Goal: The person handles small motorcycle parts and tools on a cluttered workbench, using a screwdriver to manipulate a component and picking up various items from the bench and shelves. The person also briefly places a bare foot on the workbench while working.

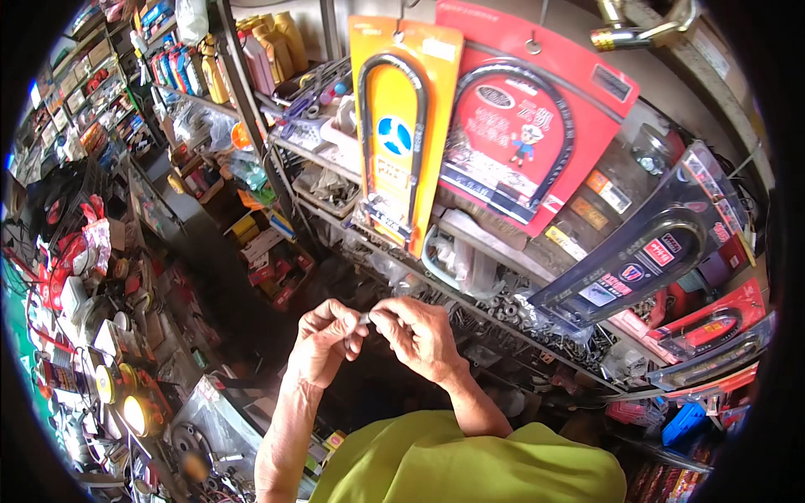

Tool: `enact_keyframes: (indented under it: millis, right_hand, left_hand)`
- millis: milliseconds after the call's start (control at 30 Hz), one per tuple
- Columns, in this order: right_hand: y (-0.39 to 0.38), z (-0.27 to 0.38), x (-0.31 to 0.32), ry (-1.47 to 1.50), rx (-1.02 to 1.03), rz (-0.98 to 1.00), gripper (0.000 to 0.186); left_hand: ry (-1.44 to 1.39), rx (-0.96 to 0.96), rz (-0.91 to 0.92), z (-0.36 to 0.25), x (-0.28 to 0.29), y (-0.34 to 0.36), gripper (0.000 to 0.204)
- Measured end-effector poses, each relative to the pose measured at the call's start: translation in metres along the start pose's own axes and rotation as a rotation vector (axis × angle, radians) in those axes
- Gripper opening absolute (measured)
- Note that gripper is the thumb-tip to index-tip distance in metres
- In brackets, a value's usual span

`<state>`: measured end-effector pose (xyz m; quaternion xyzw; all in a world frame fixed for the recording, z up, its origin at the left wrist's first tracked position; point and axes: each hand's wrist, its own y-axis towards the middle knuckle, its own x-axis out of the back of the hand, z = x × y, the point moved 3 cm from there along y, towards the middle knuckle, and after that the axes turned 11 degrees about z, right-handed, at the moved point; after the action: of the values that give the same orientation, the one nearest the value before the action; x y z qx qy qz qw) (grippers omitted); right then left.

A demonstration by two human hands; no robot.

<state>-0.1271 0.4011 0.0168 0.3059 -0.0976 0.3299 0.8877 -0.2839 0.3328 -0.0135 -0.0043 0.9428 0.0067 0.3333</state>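
Down your left side, clutter is piled deep: a red bag point(96, 237), and lower, a round yellow thing point(138, 415) too bright to make out. Farther in, red boxes point(281, 281) lie low beside the shelf point(319, 161). Next comes your left hand point(323, 342), thumb and forefinger pinching a small part point(363, 319), pale and mostly hidden. It sits in the air between your hands, at mid-picture, in front of the shelf. Your right hand point(419, 335) pinches its other end, the remaining fingers curled in. Beyond hang 2 cards with black loops, an orange card point(394, 96) and a red card point(511, 117); under them stand a tub point(457, 267) and loose metal parts point(506, 313). At far right are a dark pack point(629, 267) and a smaller red pack point(713, 327).

As for progress, the small part is in hand, and you seem midway through handling it; setting it down or fitting it is not yet done. Its exact kind you cannot tell from here.
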Motion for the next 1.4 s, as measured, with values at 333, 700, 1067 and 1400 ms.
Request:
enact_keyframes:
  millis: [333,700,1067,1400]
  right_hand:
    - [-0.019,0.015,0.024,-0.068,-0.063,-0.078,0.021]
    - [-0.019,0.004,0.024,-0.002,-0.143,-0.059,0.035]
    - [-0.013,0.009,0.023,0.283,-0.276,0.108,0.043]
    - [-0.006,0.015,0.014,0.262,-0.072,-0.054,0.018]
  left_hand:
    - [0.032,0.027,-0.055,0.011,-0.033,-0.007,0.012]
    - [0.324,-0.191,-0.042,-0.003,-0.054,-0.013,0.014]
    - [0.136,-0.082,-0.135,-0.012,-0.054,-0.016,0.014]
    - [0.166,-0.086,-0.195,-0.023,-0.054,-0.023,0.018]
